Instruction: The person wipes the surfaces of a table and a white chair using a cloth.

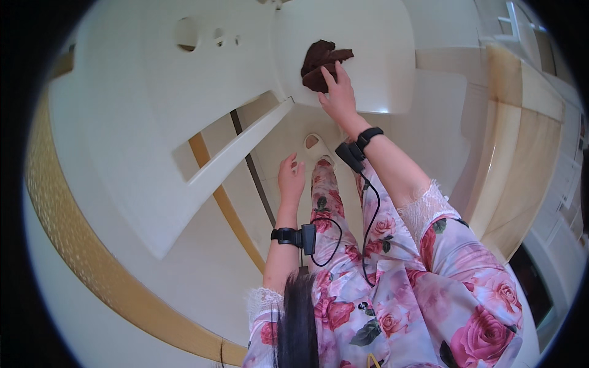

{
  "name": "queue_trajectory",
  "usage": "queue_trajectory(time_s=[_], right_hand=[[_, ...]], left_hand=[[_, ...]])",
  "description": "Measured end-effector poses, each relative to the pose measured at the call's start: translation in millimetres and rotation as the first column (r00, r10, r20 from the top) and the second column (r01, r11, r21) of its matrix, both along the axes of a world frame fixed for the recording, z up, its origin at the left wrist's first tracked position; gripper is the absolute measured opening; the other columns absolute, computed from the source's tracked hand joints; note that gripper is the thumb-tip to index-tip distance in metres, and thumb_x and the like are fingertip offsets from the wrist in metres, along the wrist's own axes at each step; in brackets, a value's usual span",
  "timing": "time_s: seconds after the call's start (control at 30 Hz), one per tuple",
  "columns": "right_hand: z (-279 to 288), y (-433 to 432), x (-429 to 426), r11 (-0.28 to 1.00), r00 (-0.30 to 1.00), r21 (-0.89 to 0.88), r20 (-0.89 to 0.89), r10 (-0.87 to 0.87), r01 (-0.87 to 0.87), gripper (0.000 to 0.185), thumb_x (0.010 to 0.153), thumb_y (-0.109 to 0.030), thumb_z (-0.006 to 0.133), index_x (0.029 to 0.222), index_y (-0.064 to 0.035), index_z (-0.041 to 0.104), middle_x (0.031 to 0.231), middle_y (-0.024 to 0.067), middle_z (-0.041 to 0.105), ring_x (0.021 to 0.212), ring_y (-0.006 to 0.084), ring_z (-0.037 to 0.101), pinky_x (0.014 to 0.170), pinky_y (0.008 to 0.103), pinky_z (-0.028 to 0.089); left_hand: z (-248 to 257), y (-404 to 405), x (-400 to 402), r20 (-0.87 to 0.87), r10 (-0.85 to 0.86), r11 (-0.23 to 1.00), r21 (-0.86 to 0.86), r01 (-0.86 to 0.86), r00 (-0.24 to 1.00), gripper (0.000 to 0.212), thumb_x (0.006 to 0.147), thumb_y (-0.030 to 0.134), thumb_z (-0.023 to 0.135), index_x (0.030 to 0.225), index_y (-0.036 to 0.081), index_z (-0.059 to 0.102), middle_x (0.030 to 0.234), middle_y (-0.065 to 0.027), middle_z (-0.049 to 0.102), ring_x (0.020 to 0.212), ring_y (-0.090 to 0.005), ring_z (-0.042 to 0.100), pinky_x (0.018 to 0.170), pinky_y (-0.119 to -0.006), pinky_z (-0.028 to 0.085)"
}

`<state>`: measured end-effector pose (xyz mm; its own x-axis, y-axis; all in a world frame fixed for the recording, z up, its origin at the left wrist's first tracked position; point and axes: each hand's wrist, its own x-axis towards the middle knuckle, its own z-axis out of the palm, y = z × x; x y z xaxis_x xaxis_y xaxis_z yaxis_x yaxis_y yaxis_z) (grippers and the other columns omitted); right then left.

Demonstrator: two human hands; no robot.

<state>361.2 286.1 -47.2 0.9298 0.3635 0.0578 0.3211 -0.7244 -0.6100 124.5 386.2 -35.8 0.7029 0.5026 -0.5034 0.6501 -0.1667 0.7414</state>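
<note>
A crumpled dark brown cloth [317,60] lies on a smooth white surface [377,27], perhaps a plastic seat. Over the cloth's lower edge reaches my right hand [339,95], its fingers spread and the fingertips at the fabric; whether they press on it cannot be told. My left hand [291,178] hangs in the air lower down, fingers loosely apart, holding nothing. Both wrists wear black straps with small black boxes and cables.
A large white panel [133,115] with holes and a long opening stands at the left. Beige-edged stone or tile [506,138] rises at the right. Below are a tiled floor, a light slipper [315,145] on a foot, and legs in floral trousers.
</note>
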Motion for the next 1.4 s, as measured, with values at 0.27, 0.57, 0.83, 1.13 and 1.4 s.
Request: queue_trajectory(time_s=[0.27,0.57,0.83,1.13,1.4], right_hand=[[8.9,0.3,23.9,0.963,0.961,-0.165,0.142,0.237,-0.213,0.074,0.072,-0.030,0.077,0.139,-0.0235,0.046,0.153,0.0140,0.026,0.142,0.0371,0.020,0.111,0.0573,0.023],[33.6,-48.9,19.4,0.963,0.913,-0.204,0.331,0.239,-0.179,0.062,0.065,-0.022,0.078,0.123,-0.0192,0.057,0.145,0.0088,0.040,0.140,0.0297,0.029,0.112,0.0581,0.020],[148.7,30.9,121.4,0.973,0.880,-0.005,0.428,-0.206,0.230,0.050,0.077,-0.020,0.069,0.124,-0.0086,0.056,0.136,0.0237,0.045,0.131,0.0368,0.037,0.106,0.0530,0.031],[125.1,101.9,39.7,0.804,0.697,-0.152,0.424,0.578,-0.575,0.032,0.077,-0.019,0.061,0.109,-0.0156,0.066,0.137,0.0090,0.050,0.135,0.0301,0.035,0.111,0.0492,0.026],[136.8,167.8,172.4,0.979,0.825,-0.139,0.530,0.199,-0.147,0.032,0.076,-0.014,0.062,0.107,-0.0121,0.067,0.127,0.0099,0.054,0.130,0.0298,0.040,0.109,0.0479,0.029]], left_hand=[[14.4,-23.8,125.0,0.199,-0.412,0.815,0.517,0.262,0.889,0.067,0.080,0.013,0.070,0.137,-0.003,0.038,0.135,-0.0247,0.043,0.126,-0.0403,0.040,0.104,-0.045,0.035],[26.1,-4.9,157.0,-0.354,-0.390,0.478,0.711,0.516,0.850,0.103,0.064,0.023,0.085,0.138,-0.014,0.024,0.144,-0.0374,0.024,0.138,-0.0460,0.024,0.116,-0.044,0.021],[37.3,9.4,136.2,-0.404,-0.362,0.381,0.758,0.529,0.840,0.099,0.065,0.028,0.081,0.137,-0.015,0.029,0.142,-0.0399,0.027,0.134,-0.0481,0.029,0.116,-0.041,0.023],[62.4,32.7,158.0,-0.339,-0.414,0.216,0.865,0.453,0.845,0.065,0.084,0.018,0.057,0.136,-0.012,0.033,0.138,-0.0330,0.039,0.128,-0.0465,0.038,0.111,-0.045,0.028],[63.8,41.4,215.7,-0.157,-0.489,0.489,0.765,0.419,0.858,0.053,0.094,0.024,0.043,0.136,-0.008,0.038,0.140,-0.0247,0.039,0.134,-0.0488,0.027,0.115,-0.052,0.015]])
